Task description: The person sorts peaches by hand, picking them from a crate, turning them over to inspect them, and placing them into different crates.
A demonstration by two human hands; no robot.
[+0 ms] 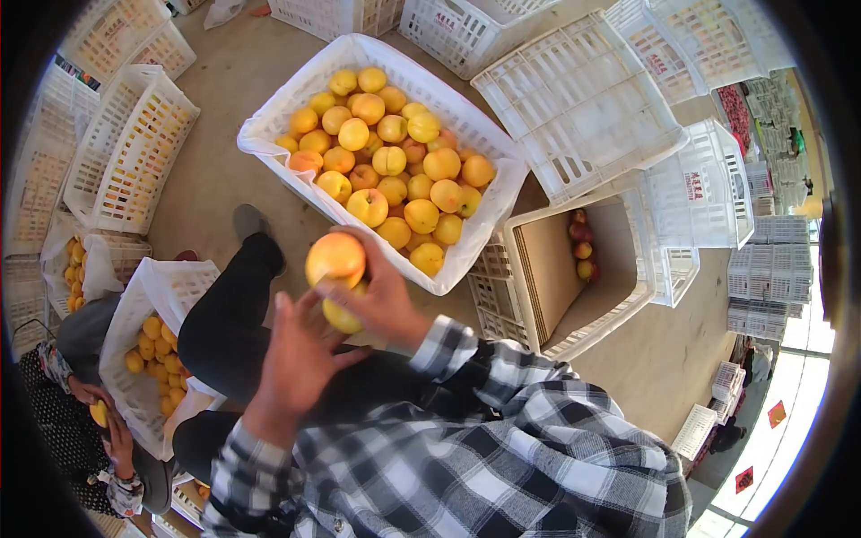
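My right hand [387, 300] is wrapped around two yellow peaches. The upper peach [335, 257] is large with an orange blush, and the lower peach [344, 316] is partly covered by fingers. My left hand [294, 354] is beside them with its fingers spread, fingertips right at the lower peach. Just beyond the hands, a white crate [269, 115] lined with thin white plastic holds many yellow peaches [390, 161].
To the right stands a crate with cardboard [556, 260] and a few red fruits [583, 247]. An upturned crate [578, 103] leans behind it. At left, another person's hands [112, 435] hold a cut-looking yellow piece beside a lined peach crate [121, 359]. Stacked crates [134, 148] surround the floor.
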